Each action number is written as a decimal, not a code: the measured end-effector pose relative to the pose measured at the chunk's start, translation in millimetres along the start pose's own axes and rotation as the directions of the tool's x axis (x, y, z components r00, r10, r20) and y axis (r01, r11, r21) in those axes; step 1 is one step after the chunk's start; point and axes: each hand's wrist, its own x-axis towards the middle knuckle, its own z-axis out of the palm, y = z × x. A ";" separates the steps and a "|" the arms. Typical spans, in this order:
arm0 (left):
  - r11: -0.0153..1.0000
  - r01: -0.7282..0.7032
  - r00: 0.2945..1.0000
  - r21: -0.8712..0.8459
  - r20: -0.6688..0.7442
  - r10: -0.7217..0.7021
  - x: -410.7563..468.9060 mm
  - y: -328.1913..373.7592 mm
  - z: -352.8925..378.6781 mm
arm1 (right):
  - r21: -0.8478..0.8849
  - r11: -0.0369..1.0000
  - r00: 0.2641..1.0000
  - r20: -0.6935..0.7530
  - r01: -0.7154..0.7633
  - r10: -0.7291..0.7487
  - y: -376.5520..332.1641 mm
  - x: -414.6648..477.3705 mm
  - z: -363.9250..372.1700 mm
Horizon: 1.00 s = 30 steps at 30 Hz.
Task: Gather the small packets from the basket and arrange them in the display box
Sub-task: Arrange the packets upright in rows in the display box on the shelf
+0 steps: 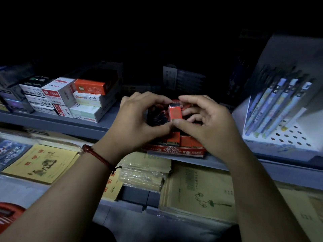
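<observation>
Packet (175, 114), orange-red, is held in the air directly over the display box (174, 152), which sits at the front edge of the grey shelf (73, 124). Its long axis runs away from the person, toward the shelf's back. Right hand (209, 124) appears to pinch it end to end, thumb on the near end, forefinger over the far end. Left hand (138, 123) is curled round a dark bundle (156, 117), apparently more packets, pressed against the orange one's left side. Filed packets (173, 139) stand upright in the box behind its front wall, just below the grip. Judgement: the right hand has the working hold; the packet needs tipping upright, then lowering straight down into the row.
</observation>
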 end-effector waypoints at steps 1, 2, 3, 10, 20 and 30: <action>1.000 -0.008 1.000 0.002 0.005 0.008 -0.4 1.2 0.3 | 0.045 0.999 1.000 0.018 -0.007 0.006 -0.4 -0.9 -2.9; 1.000 -0.015 1.000 0.006 0.011 0.015 -0.6 2.9 0.8 | 0.073 0.997 0.999 0.040 -0.008 0.005 -1.0 -1.7 -6.1; 1.000 -0.020 1.000 0.006 0.016 0.020 -1.1 4.4 1.6 | 0.081 0.997 0.998 0.059 -0.004 -0.001 -0.7 -2.4 -9.7; 0.999 -0.035 0.999 -0.024 0.027 0.035 -0.7 11.2 4.1 | 0.003 0.998 0.995 0.074 0.060 -0.060 -0.4 -5.5 -27.2; 0.994 -0.060 0.998 -0.090 0.016 0.062 -0.1 15.7 12.3 | -0.097 0.994 0.998 0.059 0.041 -0.035 -4.3 -14.3 -37.5; 0.992 0.017 0.986 -0.129 0.168 0.005 2.1 23.2 14.0 | -0.219 0.971 0.984 0.123 -0.101 0.130 -17.8 -20.8 -49.5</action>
